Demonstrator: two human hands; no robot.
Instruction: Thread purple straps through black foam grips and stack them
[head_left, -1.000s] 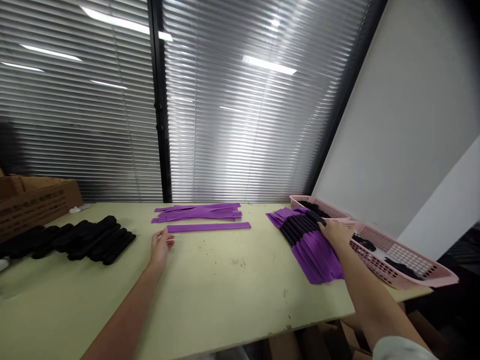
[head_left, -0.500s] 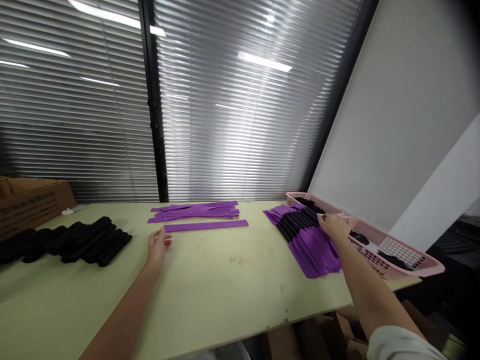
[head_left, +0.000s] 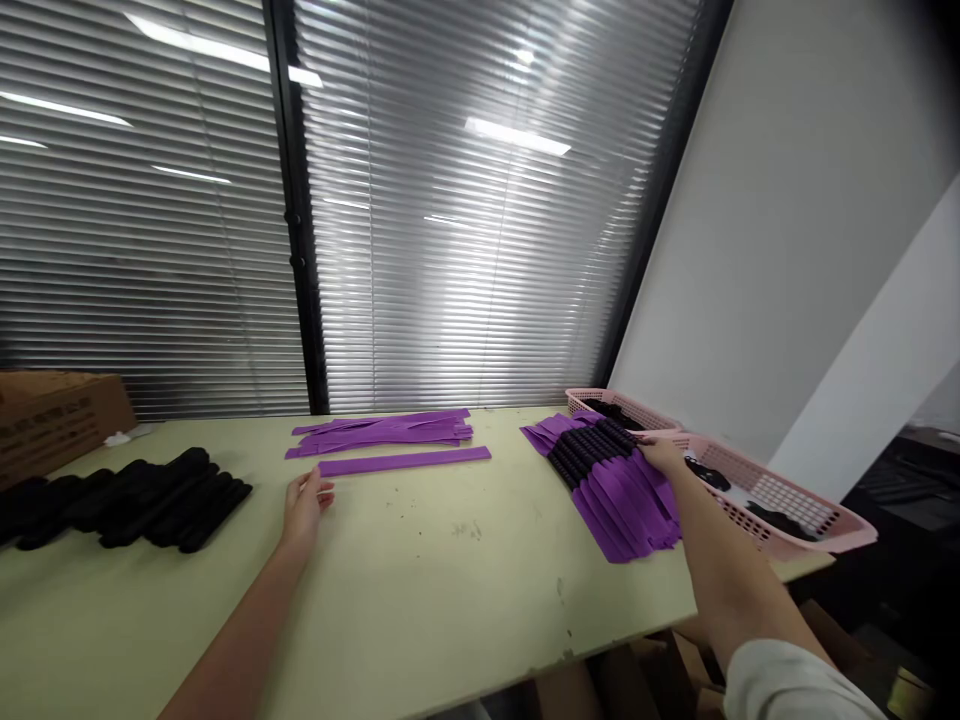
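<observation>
My left hand (head_left: pixel 302 512) rests at the left end of a single flat purple strip (head_left: pixel 405 461), its fingers loosely curled and apart, a fingertip at the strip's end. Behind it lies a loose pile of purple strips (head_left: pixel 382 432). On the right, purple strips with black ribbed bands (head_left: pixel 592 447) across them lie overlapping in a fanned row. My right hand (head_left: pixel 664 456) is at the right edge of this row, fingers closed at the end of a black band; its fingertips are partly hidden.
Overlapping black padded pieces (head_left: pixel 150 495) lie at the left of the pale table (head_left: pixel 450 600), near a cardboard box (head_left: pixel 71 420). Two pink baskets, one behind (head_left: pixel 652 420) and one nearer (head_left: pixel 806 490), hold black items by the wall. Window blinds rise behind the table.
The view has shifted slightly, so the table's contents sit a little lower and further left. Both hands stay about where they were beside the strip and the banded row.
</observation>
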